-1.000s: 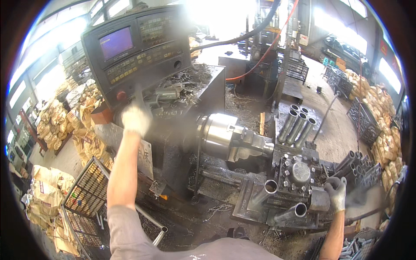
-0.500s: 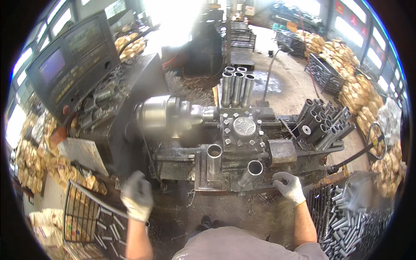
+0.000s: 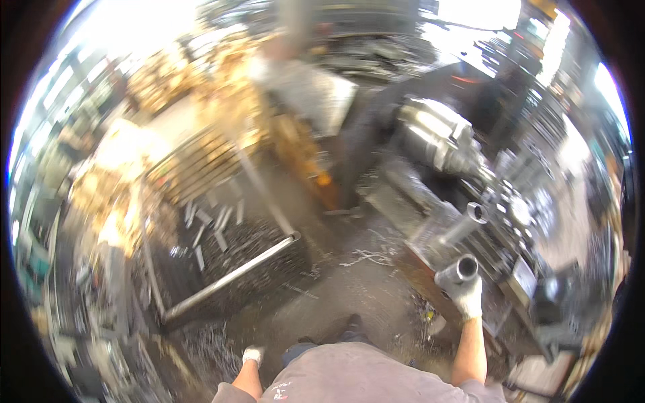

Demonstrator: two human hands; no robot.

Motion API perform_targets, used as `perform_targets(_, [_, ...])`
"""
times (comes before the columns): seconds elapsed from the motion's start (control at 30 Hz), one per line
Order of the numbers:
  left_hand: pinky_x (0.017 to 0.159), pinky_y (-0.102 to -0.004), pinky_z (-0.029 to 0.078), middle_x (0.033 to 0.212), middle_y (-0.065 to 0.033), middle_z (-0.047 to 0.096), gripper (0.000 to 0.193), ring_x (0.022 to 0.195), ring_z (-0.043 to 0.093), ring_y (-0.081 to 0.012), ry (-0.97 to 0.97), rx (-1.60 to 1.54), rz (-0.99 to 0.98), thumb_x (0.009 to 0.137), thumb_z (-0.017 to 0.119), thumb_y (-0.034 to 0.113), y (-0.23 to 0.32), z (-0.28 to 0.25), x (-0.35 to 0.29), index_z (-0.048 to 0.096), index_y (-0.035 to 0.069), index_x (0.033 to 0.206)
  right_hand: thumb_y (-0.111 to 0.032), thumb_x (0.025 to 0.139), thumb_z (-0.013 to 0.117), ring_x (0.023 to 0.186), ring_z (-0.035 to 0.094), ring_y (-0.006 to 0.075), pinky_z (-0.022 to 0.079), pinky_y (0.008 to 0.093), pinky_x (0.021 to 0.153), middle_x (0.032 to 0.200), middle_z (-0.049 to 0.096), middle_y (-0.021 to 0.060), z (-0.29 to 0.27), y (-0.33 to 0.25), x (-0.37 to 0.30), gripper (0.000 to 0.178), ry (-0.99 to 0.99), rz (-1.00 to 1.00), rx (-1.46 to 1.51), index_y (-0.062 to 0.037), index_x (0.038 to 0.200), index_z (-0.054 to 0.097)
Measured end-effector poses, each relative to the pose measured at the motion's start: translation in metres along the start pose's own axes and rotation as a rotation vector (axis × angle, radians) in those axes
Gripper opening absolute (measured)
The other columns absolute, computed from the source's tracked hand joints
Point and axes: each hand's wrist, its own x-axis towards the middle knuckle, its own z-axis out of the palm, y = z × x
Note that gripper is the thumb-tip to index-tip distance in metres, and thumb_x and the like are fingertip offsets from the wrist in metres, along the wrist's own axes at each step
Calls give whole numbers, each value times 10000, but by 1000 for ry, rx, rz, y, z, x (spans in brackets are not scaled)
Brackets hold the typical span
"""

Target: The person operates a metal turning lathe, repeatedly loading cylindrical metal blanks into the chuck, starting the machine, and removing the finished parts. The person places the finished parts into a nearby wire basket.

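Observation:
My right hand, in a pale work glove, is closed round a short metal tube at the front edge of the lathe; its open end faces up toward me. Just beyond stands a second metal tube, apart from my hand. The lathe's shiny chuck lies farther off, smeared by motion. Low beside my body hangs my left hand, also gloved. Its fingers are too small and blurred to read.
A wire-sided metal bin on the left holds several cut tube pieces. Metal shavings litter the floor between bin and lathe. Behind the bin are blurred yellowish sacks. A flat light panel juts out beside the lathe.
My view has swung left, bringing the bin toward the middle. My right hand has gone from beside the nearer tube to gripping it. My left hand has dropped down beside my body.

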Motion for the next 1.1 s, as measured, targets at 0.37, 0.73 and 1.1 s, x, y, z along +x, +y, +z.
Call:
perform_targets(0.37, [1006, -453, 563, 1220, -188, 784, 489, 1182, 737, -350, 440, -1047, -412, 937, 641, 446, -148, 156, -158, 802, 50, 1173, -377, 844, 830, 1178, 722, 399, 576, 460, 1009, 1230, 758, 221, 373, -154, -169, 612, -1272, -683, -312, -97, 1367, 679])
perform_targets(0.73, [851, -538, 572, 1209, -134, 732, 506, 1022, 697, -345, 1350, -2660, -1667, 1088, 470, 474, -126, 401, -326, 669, 64, 1308, -389, 850, 838, 1034, 753, 389, 602, 457, 886, 1087, 775, 185, 545, -323, -449, 468, -2072, -1192, -65, -116, 1212, 721])
perform_targets(1.1, [1096, -493, 509, 1444, -292, 636, 632, 1283, 642, -456, 1512, -1023, -2767, 1133, 464, 486, -94, 319, -457, 591, -37, 1464, -473, 822, 831, 1039, 755, 395, 610, 486, 877, 1116, 771, 222, 673, -401, -588, 662, -2295, -1795, -115, -109, 1346, 656])
